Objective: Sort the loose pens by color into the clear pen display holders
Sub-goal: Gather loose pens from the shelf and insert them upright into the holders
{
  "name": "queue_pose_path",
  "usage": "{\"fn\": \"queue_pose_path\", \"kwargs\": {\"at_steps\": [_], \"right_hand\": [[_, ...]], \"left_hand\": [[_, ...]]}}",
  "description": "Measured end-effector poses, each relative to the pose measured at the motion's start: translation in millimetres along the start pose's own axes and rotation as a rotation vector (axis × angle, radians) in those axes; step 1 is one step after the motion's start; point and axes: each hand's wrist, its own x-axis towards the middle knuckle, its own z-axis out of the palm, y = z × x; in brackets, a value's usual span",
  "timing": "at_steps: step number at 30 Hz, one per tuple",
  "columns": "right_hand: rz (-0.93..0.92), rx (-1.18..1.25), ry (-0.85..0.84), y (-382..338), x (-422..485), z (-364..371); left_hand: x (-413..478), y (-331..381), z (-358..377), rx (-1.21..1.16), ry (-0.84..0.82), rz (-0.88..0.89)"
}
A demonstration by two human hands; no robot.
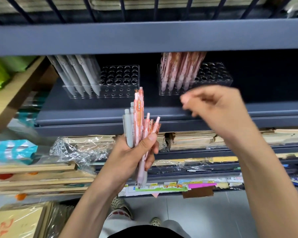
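Gripping a mixed bundle of loose pens (137,127), grey and pink, the left hand (132,157) waits before the shelf (86,115). Grey pens (79,74) partly fill one clear holder (122,79) and pink pens (177,73) the pink holder (213,74), so sorting looks about midway. The right hand (217,107) (blurred, fingers curled; I cannot tell if it holds anything) hovers near the latter.

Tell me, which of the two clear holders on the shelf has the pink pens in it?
The right-hand holder: its left rows hold pink pens, while the left-hand holder holds grey pens.
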Motion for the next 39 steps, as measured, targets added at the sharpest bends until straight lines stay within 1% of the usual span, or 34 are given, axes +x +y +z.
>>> {"fn": "queue_pose_path", "kwargs": {"at_steps": [1,2,3,11,14,19,21,22,26,28,30,31,32,34,36,37,39], "right_hand": [[0.017,0.055,-0.117,1,-9,6],[0.023,0.084,-0.187,2,-16,11],[0.023,0.099,-0.215,3,-21,14],[0.011,0.23,-0.257,12,-31,8],[0.019,0.357,-0.209,15,-33,2],[0.052,0.537,0.022,18,-31,-7],[0.058,0.589,0.057,18,-32,-7],[0.061,0.597,0.032,18,-33,-6],[0.064,0.566,-0.177,22,-37,1],[0.043,0.583,-0.218,22,-36,1],[-0.002,0.584,-0.208,19,-32,-2],[-0.029,0.559,-0.156,17,-29,-4],[-0.055,0.515,-0.06,16,-24,-7],[-0.085,0.405,0.235,14,-13,-14],[-0.101,0.35,0.528,12,-3,-21],[-0.118,0.344,0.624,11,1,-24],[-0.149,0.312,0.704,9,9,-25]], "left_hand": [[1,0,1,-0.001,-0.006,-0.003],[2,0,3,-0.003,-0.014,-0.007],[2,0,5,-0.005,-0.023,-0.01],[6,-2,15,-0.015,-0.114,0.003],[9,-1,17,-0.033,-0.127,0.004],[10,-2,17,-0.03,-0.115,0.008],[9,-3,17,-0.033,-0.097,-0.001],[9,-4,17,-0.04,-0.089,-0.003],[10,-2,18,-0.08,-0.082,-0.005],[11,0,18,-0.099,-0.074,-0.014],[11,1,17,-0.105,-0.062,-0.017],[11,1,16,-0.105,-0.049,-0.021],[11,1,15,-0.106,-0.035,-0.028],[10,2,12,-0.108,-0.018,-0.039],[8,3,8,-0.1,-0.019,-0.037],[6,3,6,-0.095,-0.017,-0.034],[5,4,3,-0.083,-0.005,-0.031]]}}
